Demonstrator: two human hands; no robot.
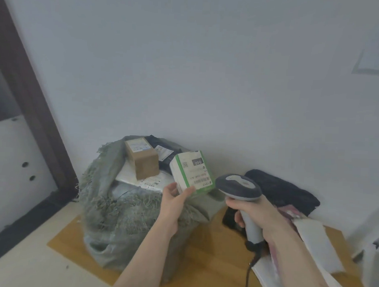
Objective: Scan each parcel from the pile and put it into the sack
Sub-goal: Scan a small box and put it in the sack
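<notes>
Your left hand point(175, 198) pinches the lower edge of a small white parcel with green bands and a printed label point(192, 172), thumb on the label face and fingers behind it, holding it up just above the open mouth of the frayed grey-green woven sack point(117, 207). Your right hand point(259, 212) has its grip wrapped around the handle of a grey handheld barcode scanner point(239, 188), whose head sits just beside the parcel's barcode end.

You look to be well into the job. The sack already holds a brown cardboard box point(144, 161), a black plastic mailer point(162, 152) and flat white mailers point(144, 180), and it seems fairly full. The parcel in hand appears to be at the scanning step, with the drop into the sack yet to come.

What remains is hard to count. On the wooden tabletop point(212, 262) to your right lie white and pinkish soft mailers point(310, 237) and a dark folded item point(283, 189), partly behind your forearm and cut off by the frame edge. No scan beam shows, the label text is blurred, and the sack's depth is hidden.
</notes>
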